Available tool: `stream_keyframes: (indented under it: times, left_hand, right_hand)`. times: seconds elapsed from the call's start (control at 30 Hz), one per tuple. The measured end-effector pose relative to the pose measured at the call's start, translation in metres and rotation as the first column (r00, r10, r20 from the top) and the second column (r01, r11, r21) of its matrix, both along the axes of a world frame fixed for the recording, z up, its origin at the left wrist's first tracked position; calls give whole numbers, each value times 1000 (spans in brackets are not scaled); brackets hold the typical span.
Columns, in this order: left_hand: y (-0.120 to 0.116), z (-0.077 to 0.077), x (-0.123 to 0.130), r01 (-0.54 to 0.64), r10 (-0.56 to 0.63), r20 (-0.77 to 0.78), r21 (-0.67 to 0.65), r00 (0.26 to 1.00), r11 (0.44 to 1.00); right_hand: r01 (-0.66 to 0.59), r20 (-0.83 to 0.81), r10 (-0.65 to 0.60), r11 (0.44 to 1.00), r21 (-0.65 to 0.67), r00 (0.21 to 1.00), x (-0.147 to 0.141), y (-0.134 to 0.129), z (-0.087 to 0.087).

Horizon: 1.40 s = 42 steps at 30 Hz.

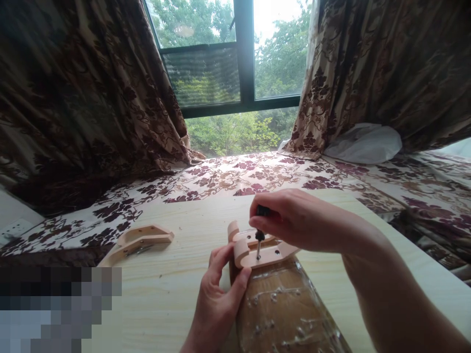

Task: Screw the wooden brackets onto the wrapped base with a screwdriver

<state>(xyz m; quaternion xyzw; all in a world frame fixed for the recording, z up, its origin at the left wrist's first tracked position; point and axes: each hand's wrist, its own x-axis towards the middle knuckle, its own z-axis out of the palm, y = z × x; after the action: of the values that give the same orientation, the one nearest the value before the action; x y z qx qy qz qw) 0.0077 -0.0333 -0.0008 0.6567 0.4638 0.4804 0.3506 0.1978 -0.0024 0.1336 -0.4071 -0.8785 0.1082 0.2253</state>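
Observation:
My right hand (283, 218) is closed around the dark handle of a screwdriver (260, 236), which stands nearly upright with its tip at a hole in a pale wooden piece (270, 257). Beside the tip, another dark hole or screw shows in the wood. My left hand (222, 289) grips the rounded left end of this piece between thumb and fingers. The wooden piece lies over the far end of a brown board wrapped in clear film (283, 304), with several small metal bits on it. A second pale arm of wood lies just behind, partly covered by my right hand.
More shaped wooden pieces (147, 237) lie at the left of the pale table (176, 294), with thin metal bits by them. Beyond are a flowered cloth (228, 179), a white plastic bag (368, 143), curtains and a window. A blurred block covers the lower left corner.

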Motion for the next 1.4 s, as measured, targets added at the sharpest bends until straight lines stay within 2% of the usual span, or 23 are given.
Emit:
stream_keyframes:
  times: [0.1,0.17,0.33,0.43,0.53,0.63,0.7,0.77,0.9,0.97,1.03,1.17,1.23,1.3,1.4]
  left_hand:
    - [0,1,0,5,-5,9,-8,1000,1000]
    - [0,1,0,3,-2,18,-9,1000,1000]
    - [-1,1,0,-19,19,2,18,1000,1000]
    - [-1,1,0,-19,19,-5,31,1000,999]
    - [-1,1,0,-14,14,0,13,1000,1000]
    - [-1,1,0,-8,8,-11,5,1000,1000]
    - [-1,0,0,-14,14,-9,9,1000,1000]
    - [-1,-1,0,-27,27,18,8,999,1000]
    - [-3,-4,-1,-79,79,6,67,997,995]
    - [-2,-5,-1,-92,94,-15,121,995,988]
    - [-1,-6,-1,-78,82,-22,158,996,984]
    - [0,-5,-1,-51,58,-35,177,998,983]
    - [-1,-5,-1,-53,60,-34,173,998,984]
    - [-1,-5,-1,-60,65,-25,174,998,983]
    - [-2,-6,-1,-60,65,-22,179,998,982]
  right_hand:
    - [112,13,-112,993,24,994,-1,6,-2]
    - [119,22,-120,992,39,993,-1,3,-1]
    - [-93,-11,92,995,-38,996,2,-13,6]
    - [-150,-34,147,985,-84,988,1,-14,6]
    - [-83,-52,79,993,-87,996,-1,-5,3]
    - [41,-48,-42,999,-23,998,-2,4,-1]
    - [78,-52,-78,997,7,996,-1,5,-2]
    - [25,-68,-26,999,-22,997,2,2,0]
    - [-195,-124,178,970,-145,976,7,-8,6]
    - [-233,-147,210,958,-165,967,8,-8,6]
    - [-189,-152,167,971,-146,974,7,-3,4]
    - [26,-107,-34,997,-70,994,3,11,-3]
    - [88,-94,-92,995,-45,991,2,13,-4]
    - [76,-94,-78,997,-29,993,1,9,-2]
    - [-58,-98,52,996,-61,994,3,-3,2]
